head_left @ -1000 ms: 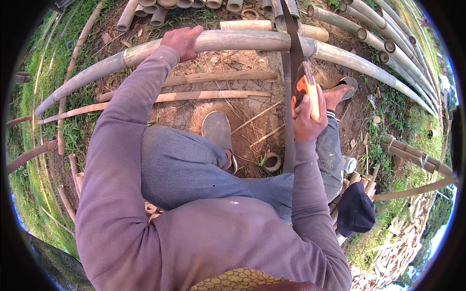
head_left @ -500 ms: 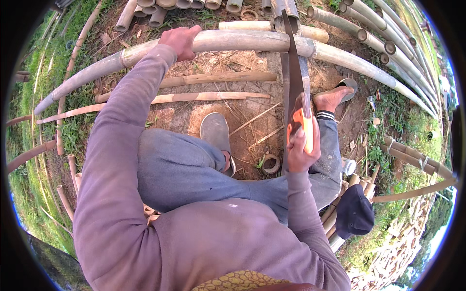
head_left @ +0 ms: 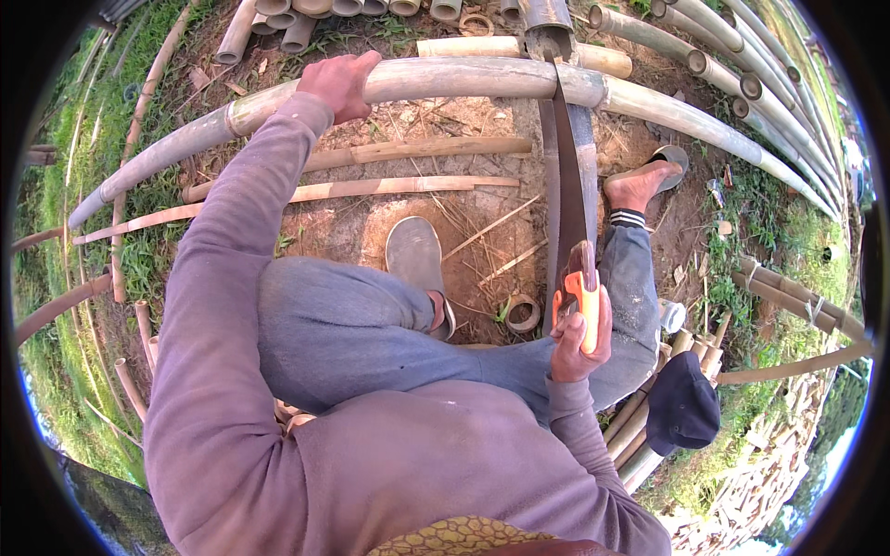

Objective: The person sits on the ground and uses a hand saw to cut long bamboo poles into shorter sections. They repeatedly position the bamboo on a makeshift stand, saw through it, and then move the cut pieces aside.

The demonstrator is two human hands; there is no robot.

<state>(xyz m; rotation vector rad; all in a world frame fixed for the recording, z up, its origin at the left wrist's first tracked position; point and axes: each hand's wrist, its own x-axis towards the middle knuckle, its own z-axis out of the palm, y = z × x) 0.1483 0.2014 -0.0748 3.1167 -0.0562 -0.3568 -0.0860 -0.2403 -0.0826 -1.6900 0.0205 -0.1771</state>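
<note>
A long bamboo pole [head_left: 454,79] lies crosswise in front of me. Wrapped over it left of centre is my left hand [head_left: 339,85], fingers closed on the bamboo. My right hand [head_left: 582,335] grips the orange handle of a handsaw [head_left: 570,185] close to my right thigh. The saw's dark blade points away from me, its far end at the pole, right of the middle. Under the pole there, a lengthwise bamboo support [head_left: 549,32] runs away from me. How deep the blade sits in the pole I cannot make out.
Cut bamboo tubes [head_left: 343,7] are stacked at the far side, and longer poles [head_left: 705,69] lie far right. Split bamboo strips [head_left: 417,148] rest on the dirt before my feet. A short bamboo ring [head_left: 521,313] lies near my shoe. A dark cap [head_left: 682,403] sits on bamboo at right.
My right hand has drawn the saw back toward me, so less of its blade reaches past the pole. My left hand stays on the pole.
</note>
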